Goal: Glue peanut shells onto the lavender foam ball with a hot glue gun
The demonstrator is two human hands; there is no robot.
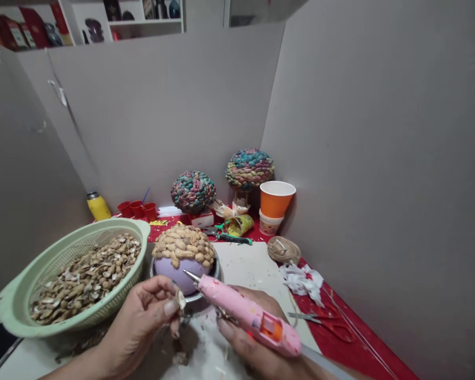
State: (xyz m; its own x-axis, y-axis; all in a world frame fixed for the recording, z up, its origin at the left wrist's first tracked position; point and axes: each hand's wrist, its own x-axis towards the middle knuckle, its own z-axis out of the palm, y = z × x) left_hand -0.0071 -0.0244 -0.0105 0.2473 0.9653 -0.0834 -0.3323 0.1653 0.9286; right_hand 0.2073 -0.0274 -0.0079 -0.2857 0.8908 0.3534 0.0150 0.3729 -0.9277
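A peanut shell piece (180,300) is pinched between the thumb and fingers of my left hand (148,316). My right hand (257,322) is wrapped round a pink glue gun (245,311), whose metal tip points left, near the ball and above the shell piece. Just behind both hands a purple ball (178,272) rests in a metal bowl (217,266); peanut shells cover its upper part, while its lower front is bare. At the left a green colander (142,232) holds many shells (91,274).
Behind stand two multicoloured shell-covered balls (193,191), red cups (136,209), a yellow bottle (98,206) and pliers (211,231). On the right are stacked paper cups (276,200), twine (284,250), crumpled tissue (304,282) and scissors (324,319). Grey panels enclose the table.
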